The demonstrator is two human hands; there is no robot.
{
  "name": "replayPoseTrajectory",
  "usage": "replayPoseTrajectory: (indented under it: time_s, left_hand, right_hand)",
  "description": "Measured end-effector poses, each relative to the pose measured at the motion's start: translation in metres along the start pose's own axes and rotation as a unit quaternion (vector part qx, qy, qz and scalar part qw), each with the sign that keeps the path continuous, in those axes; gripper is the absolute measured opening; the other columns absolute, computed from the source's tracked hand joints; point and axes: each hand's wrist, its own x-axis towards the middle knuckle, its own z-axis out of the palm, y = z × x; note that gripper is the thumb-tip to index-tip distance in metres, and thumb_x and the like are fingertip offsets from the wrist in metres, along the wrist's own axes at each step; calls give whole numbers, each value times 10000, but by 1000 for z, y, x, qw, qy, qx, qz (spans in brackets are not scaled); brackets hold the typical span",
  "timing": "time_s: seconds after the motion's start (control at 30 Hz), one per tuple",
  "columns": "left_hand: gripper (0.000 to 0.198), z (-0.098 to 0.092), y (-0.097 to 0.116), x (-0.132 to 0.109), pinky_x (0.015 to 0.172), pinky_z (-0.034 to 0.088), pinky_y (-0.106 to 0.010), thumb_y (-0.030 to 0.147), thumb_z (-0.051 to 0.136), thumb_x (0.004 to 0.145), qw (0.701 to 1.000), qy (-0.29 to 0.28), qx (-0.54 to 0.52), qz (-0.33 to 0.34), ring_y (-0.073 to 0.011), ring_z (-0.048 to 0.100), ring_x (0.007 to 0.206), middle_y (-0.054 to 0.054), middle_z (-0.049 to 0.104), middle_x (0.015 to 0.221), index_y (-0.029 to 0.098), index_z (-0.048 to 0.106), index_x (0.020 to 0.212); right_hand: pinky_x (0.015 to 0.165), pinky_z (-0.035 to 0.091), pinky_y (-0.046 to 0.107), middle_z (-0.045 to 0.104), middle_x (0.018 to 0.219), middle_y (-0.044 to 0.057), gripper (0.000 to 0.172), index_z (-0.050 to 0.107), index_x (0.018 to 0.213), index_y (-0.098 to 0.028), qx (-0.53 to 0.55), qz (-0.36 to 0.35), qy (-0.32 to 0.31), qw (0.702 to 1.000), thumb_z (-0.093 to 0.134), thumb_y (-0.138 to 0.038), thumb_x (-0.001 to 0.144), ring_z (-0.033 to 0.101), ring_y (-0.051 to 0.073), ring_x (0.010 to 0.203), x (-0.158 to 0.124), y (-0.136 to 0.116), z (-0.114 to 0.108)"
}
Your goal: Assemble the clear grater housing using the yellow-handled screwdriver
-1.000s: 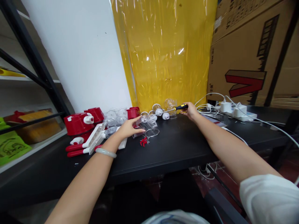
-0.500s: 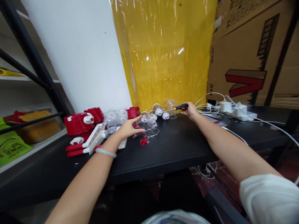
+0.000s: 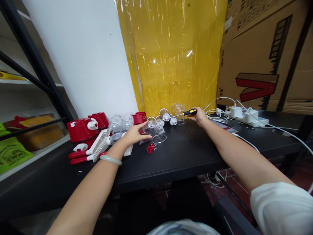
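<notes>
My right hand [image 3: 200,117] is closed around the handle of a black-and-yellow screwdriver [image 3: 189,112]. Its thin metal shaft runs left, nearly level, to a clear plastic container [image 3: 156,134] lying on its side, open rim to the right. My left hand [image 3: 137,133] grips that container from the left, thumb below and fingers above. Exactly where the screwdriver tip sits I cannot make out. Just below the rim lie small red plastic pieces [image 3: 150,148] and several screws. Clear cups with white parts [image 3: 173,121] stand behind the shaft.
Red housings [image 3: 80,130], red-and-white handles [image 3: 97,148] and clear cups [image 3: 121,121] crowd the left of the black table [image 3: 181,156]. At right are a power strip [image 3: 256,121], white cables and a flat device [image 3: 224,126]. A cardboard box [image 3: 259,58] stands behind.
The screwdriver handle has turned in my right hand, so more of its yellow markings show. My left hand and the clear container have stayed in place.
</notes>
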Motion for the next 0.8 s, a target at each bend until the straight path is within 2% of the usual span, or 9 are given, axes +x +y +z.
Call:
replayPoseTrajectory:
  time_s: [0.07,0.13,0.2,0.3,0.4,0.5,0.57,0.67,0.8]
  left_hand:
    - [893,0,0,0,1135,434,-450,493,843,701,1000,-2,-7,5,-315,620,1287,-75,654,1404,239,512,1491]
    - [901,1,-1,0,1139,430,-441,495,845,697,1000,-1,-10,8,-309,618,1291,-71,652,1409,237,510,1492]
    - [913,1,-2,0,1136,434,-439,511,848,689,1000,2,-7,5,-311,618,1289,-74,650,1410,234,511,1491]
    - [918,1,-2,0,1126,444,-440,527,847,685,1000,2,-1,-1,-317,619,1287,-75,651,1408,236,515,1489]
    - [917,0,-2,0,1128,441,-441,526,845,687,1000,-1,-2,-2,-320,618,1288,-80,653,1406,228,515,1489]
    - [916,0,-1,0,1135,432,-446,520,845,690,1000,-1,-5,-2,-320,612,1296,-92,634,1428,221,514,1490]
    - [912,0,-1,0,1131,437,-441,516,843,693,1000,-2,-6,0,-316,615,1292,-86,632,1431,227,511,1492]
    - [916,0,-1,0,1122,445,-433,527,835,698,1000,-1,5,0,-314,625,1276,-73,653,1407,231,502,1498]
    - [922,1,-3,0,1124,440,-443,531,825,709,1000,-3,8,-1,-315,618,1285,-82,638,1426,230,483,1510]
  right_hand:
    - [416,452,194,535,540,-56,199,527,923,-223,-14,-11,-2,1000,455,-394,994,531,104,397,1,3,-1]
    - [364,365,167,443,471,-80,314,516,900,-225,-28,-33,-2,999,482,-525,985,420,82,338,3,5,-2]
    - [348,333,169,391,437,-87,412,509,870,-224,-31,-38,4,999,458,-620,968,372,79,317,4,6,-2]
    - [372,396,200,485,461,-35,456,523,868,-215,-18,5,3,1000,335,-610,995,477,115,348,3,3,-1]
    - [422,459,214,608,564,-4,322,535,916,-215,4,22,-11,1000,319,-430,1017,592,137,425,-2,-1,1]
    - [411,431,192,596,565,-35,192,515,946,-227,7,15,-11,1000,360,-319,1012,568,117,402,-5,-1,2]
    - [371,364,172,526,505,-62,189,506,937,-232,-14,-1,-12,1000,386,-354,1019,484,99,345,-6,1,2]
    - [344,316,171,446,453,-75,290,499,903,-233,-40,-7,-3,999,373,-466,1022,409,94,314,-3,3,0]
    - [413,442,210,581,567,-15,340,539,921,-220,-13,31,-6,999,327,-471,1009,566,129,412,2,2,-1]
